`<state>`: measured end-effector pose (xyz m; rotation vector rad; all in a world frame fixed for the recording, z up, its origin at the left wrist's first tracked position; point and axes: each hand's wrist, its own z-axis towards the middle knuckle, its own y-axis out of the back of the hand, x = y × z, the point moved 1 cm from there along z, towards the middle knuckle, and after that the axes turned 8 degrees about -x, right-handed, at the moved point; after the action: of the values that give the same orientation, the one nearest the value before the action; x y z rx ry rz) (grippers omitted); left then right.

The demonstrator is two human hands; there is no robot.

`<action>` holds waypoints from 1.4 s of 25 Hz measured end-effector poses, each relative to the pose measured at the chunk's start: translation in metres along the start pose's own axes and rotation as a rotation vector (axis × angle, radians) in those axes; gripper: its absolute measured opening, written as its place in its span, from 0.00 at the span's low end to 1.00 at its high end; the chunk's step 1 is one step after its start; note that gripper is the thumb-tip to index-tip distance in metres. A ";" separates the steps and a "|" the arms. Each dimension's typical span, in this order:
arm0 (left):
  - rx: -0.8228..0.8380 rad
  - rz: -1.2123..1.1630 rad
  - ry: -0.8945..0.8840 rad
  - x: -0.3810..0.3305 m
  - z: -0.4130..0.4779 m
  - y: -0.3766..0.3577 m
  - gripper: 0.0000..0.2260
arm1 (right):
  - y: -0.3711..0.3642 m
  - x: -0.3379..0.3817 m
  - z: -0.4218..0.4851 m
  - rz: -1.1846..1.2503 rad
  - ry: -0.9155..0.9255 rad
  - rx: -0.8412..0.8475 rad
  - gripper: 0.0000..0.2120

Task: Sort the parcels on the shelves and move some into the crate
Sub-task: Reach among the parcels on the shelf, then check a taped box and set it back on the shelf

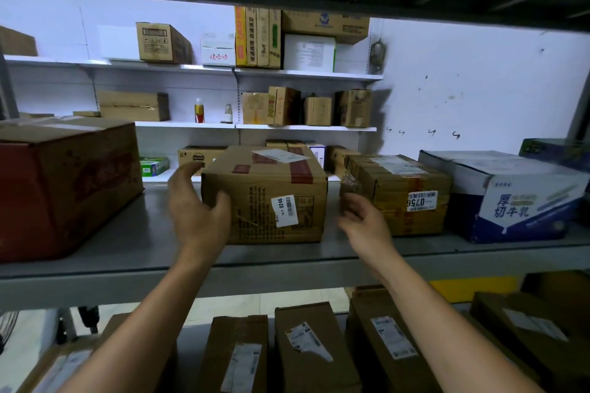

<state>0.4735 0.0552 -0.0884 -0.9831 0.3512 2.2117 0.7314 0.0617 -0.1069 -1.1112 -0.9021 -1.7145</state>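
Note:
A brown cardboard parcel with red tape and a white 0246 label stands in the middle of the grey metal shelf. My left hand is spread at the parcel's left front corner, thumb against its front face and fingers reaching past its left side. My right hand hovers in the gap between this parcel and a taped brown parcel on the right, fingers loosely bent and holding nothing. No crate is in sight.
A large red-and-brown box fills the shelf's left end and a blue-and-white milk carton box its right end. Several labelled parcels lie on the shelf below. White wall shelves behind hold more boxes.

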 end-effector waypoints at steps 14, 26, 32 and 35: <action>0.394 -0.215 -0.189 -0.100 -0.083 -0.111 0.23 | 0.135 -0.003 0.025 0.031 0.048 -0.386 0.15; 0.659 -0.242 0.582 -0.118 -0.103 -0.197 0.29 | 0.157 -0.018 0.057 -0.021 -0.109 -0.107 0.25; 0.673 -0.244 0.671 -0.111 -0.113 -0.213 0.23 | 0.158 -0.026 0.062 0.027 -0.135 -0.065 0.25; 0.660 -0.248 0.664 -0.115 -0.116 -0.212 0.20 | 0.161 -0.032 0.057 0.068 -0.169 -0.085 0.31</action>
<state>0.7375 0.0988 -0.0771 -1.2538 1.1049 1.3376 0.9046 0.0654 -0.0999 -1.3443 -0.8907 -1.6344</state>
